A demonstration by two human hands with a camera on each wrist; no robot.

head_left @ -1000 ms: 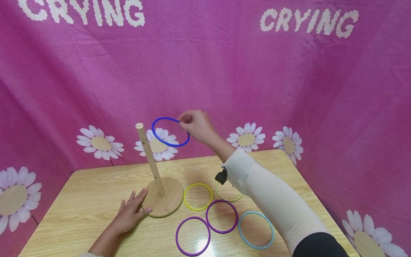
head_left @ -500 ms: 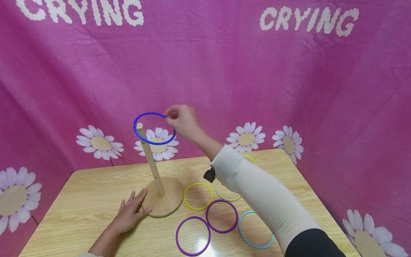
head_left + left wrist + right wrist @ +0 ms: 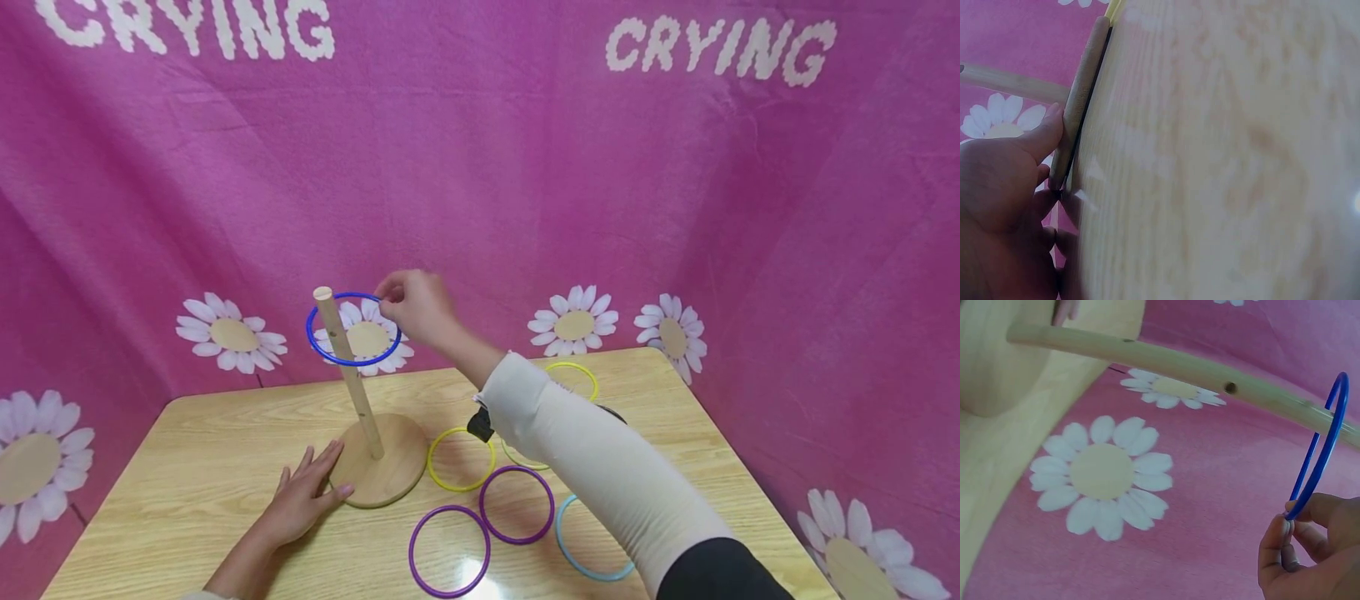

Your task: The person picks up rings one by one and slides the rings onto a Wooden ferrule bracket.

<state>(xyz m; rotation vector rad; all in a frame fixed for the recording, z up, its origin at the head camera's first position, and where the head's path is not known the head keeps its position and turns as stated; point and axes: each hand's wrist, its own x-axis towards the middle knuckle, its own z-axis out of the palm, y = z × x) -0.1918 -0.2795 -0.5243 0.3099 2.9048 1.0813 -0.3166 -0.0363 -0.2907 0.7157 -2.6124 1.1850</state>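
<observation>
My right hand (image 3: pixel 420 310) pinches a blue ring (image 3: pixel 352 363) by its right side, between thumb and fingertips. The ring hangs around the upper part of a wooden post (image 3: pixel 362 400), whose top end stands above it. In the right wrist view the post (image 3: pixel 1172 367) runs through the ring (image 3: pixel 1330 440). The post rises from a round wooden base (image 3: pixel 405 467) on the table. My left hand (image 3: pixel 298 504) lies at the base's left edge, fingers extended, thumb on its near side. The left wrist view shows the thumb against the base's rim (image 3: pixel 1085 78).
On the wooden table (image 3: pixel 225 450) right of the base lie a yellow ring (image 3: pixel 492 458), two purple rings (image 3: pixel 487 557) and a light blue ring (image 3: pixel 592 575). Farther back are a pale green ring and another yellow ring (image 3: pixel 577 365), partly behind the right sleeve (image 3: pixel 600 458). Pink flowered cloth (image 3: pixel 480 167) hangs behind.
My right hand has carried the blue ring left to the post and then down, so the post's top now comes through it. The left hand has stayed at the base.
</observation>
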